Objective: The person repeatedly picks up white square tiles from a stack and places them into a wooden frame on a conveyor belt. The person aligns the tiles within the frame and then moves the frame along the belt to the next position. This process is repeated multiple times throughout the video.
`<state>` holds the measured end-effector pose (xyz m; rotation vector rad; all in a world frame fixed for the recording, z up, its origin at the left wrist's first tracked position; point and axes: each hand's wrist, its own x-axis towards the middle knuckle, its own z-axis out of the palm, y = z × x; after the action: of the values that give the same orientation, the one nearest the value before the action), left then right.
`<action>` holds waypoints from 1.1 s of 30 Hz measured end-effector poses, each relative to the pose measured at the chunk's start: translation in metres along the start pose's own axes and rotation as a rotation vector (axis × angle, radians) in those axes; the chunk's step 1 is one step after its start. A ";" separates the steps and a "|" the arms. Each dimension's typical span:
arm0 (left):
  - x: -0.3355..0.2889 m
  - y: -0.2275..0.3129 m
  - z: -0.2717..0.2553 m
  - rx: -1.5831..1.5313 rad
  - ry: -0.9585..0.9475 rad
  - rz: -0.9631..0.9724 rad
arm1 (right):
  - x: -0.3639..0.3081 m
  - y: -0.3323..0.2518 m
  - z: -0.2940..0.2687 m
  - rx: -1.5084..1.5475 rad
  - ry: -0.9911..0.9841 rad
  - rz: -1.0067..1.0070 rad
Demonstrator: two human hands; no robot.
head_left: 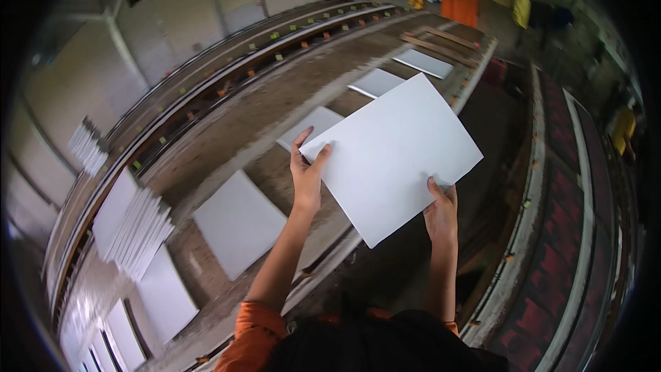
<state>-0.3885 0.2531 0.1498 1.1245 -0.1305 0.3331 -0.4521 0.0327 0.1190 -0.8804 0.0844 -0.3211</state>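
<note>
A blank white rectangular panel (399, 158) is held up in front of me, tilted over the edge of a long brown table (237, 141). My left hand (308, 172) grips its left corner, thumb on the face and fingers behind. At the lower right edge my right hand (442, 212) holds it the same way, its fingers mostly hidden beneath. Under and past it, similar white panels lie spaced along the table: one near my left forearm (239, 224), one partly covered (310, 127), and others farther off (423, 63).
An overlapping stack of white panels (141, 224) stands at the left, with another pile (88, 146) behind it. Rails with small coloured tags (279, 40) run along the table's far side. To the right is another long table with a dark red pattern (544, 289). Orange cloth (459, 3) hangs at the back.
</note>
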 end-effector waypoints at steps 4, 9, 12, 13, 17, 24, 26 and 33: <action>0.012 -0.081 0.081 0.149 -0.118 -0.083 | 0.033 -0.050 -0.081 -0.068 0.170 -0.132; 0.020 -0.125 0.170 0.320 -0.606 -0.182 | 0.088 -0.104 -0.166 -0.278 0.462 -0.268; 0.033 -0.150 0.213 0.413 -0.852 -0.378 | 0.111 -0.128 -0.198 -0.393 0.422 -0.260; 0.031 -0.155 0.234 0.416 -0.874 -0.406 | 0.120 -0.129 -0.212 -0.364 0.381 -0.270; 0.052 -0.223 0.277 0.327 -0.899 -0.302 | 0.162 -0.133 -0.245 -0.453 0.427 -0.224; 0.133 -0.330 0.386 0.186 -0.777 -0.173 | 0.300 -0.159 -0.319 -0.650 0.355 -0.266; 0.158 -0.358 0.418 0.137 -0.726 -0.190 | 0.338 -0.172 -0.325 -0.679 0.414 -0.217; 0.243 -0.439 0.536 0.039 -0.662 -0.297 | 0.491 -0.210 -0.407 -0.943 0.472 -0.334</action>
<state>0.0189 -0.3527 0.0675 1.2390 -0.5352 -0.3131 -0.1200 -0.5467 0.0502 -1.7435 0.5629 -0.8335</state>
